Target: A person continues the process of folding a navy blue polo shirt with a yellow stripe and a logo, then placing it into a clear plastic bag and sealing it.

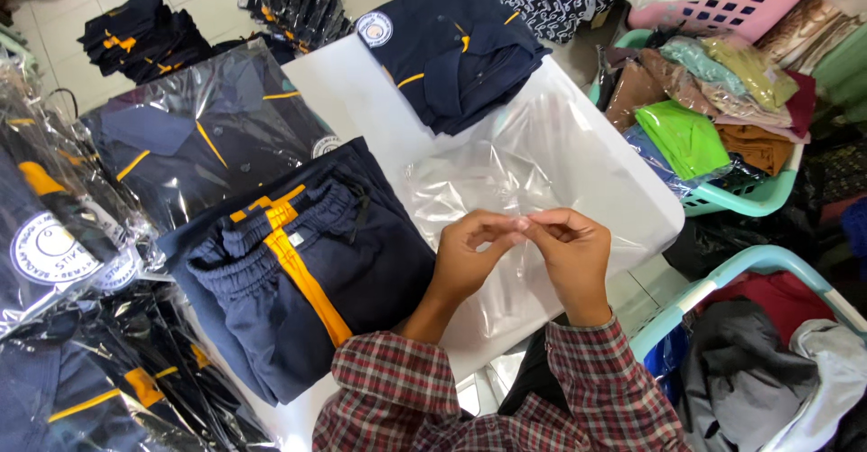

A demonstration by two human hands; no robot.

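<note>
My left hand [470, 258] and my right hand [571, 251] meet above the white table [348, 91], fingertips pinching the near edge of a clear plastic bag [533, 167] that lies flat on it. Folded navy trousers with an orange stripe [302, 267] lie just left of my left hand. A folded navy shirt with a round badge [447, 41] rests at the table's far end, beyond the bag. Both sleeves are red plaid.
Bagged navy garments [194, 131] are stacked at the left, with more piles on the floor [144, 37]. A teal basket [745, 199] of coloured folded clothes stands at the right, a pink basket [722, 9] behind it, another basket [768, 262] near right.
</note>
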